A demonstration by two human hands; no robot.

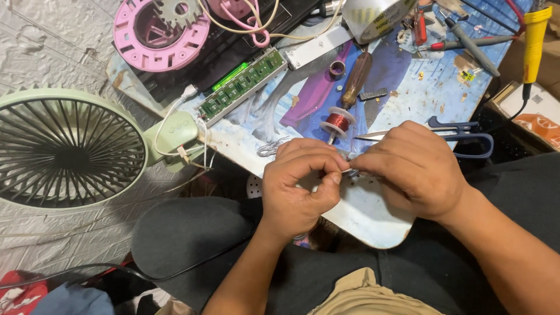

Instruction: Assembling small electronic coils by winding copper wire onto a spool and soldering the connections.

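My left hand (300, 186) and my right hand (411, 169) meet over the near edge of a paint-stained board (373, 219). Both pinch a small metal piece (350, 171) between thumb and fingertips; what it is stays hidden by the fingers. Blue-handled scissors (461, 140) lie under my right hand, blade tip pointing left. Just beyond my fingers a spool of copper wire (338, 122) sits on the shaft of a brown-handled tool (357, 79). A tangle of thin wire (269, 148) lies left of my left hand.
A pale green fan (70, 149) lies at the left, wired to a green circuit board (242, 86). Pink plastic housings (153, 32) sit at the back. A tape roll (376, 14), screwdrivers (466, 38) and a yellow soldering iron (534, 35) lie at the back right.
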